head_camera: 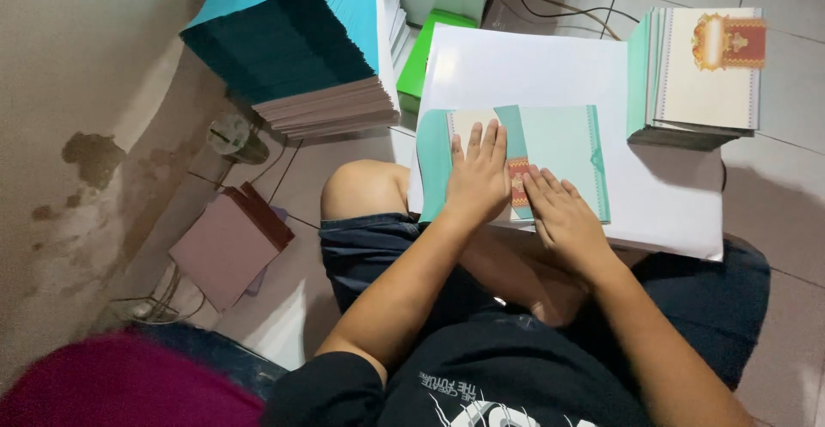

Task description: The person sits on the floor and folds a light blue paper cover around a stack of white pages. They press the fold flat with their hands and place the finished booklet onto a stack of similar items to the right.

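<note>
Pressing: both hands flat on teal folded card (563, 148), fingers spread, nothing gripped.
Left hand (475, 178): palm down on cream inner panel, pins card so it can't slide.
Right hand (563, 212): palm down at 6 o'clock of flap, bearing on patterned strip, likely setting the fold.
Card location: centre of white board (516, 66) across lap, serving as bench.
Printed stack (700, 75): 2 o'clock, within reach.
Teal sheet stack (292, 40): 10 o'clock, on floor.

Left hand (478, 178) hides the middle of the teal folded paper card (559, 148); tall teal-and-pink paper stack (296, 40) cut by top edge; blurred magenta shape (120, 384) at bottom-left corner, unidentifiable.
</note>
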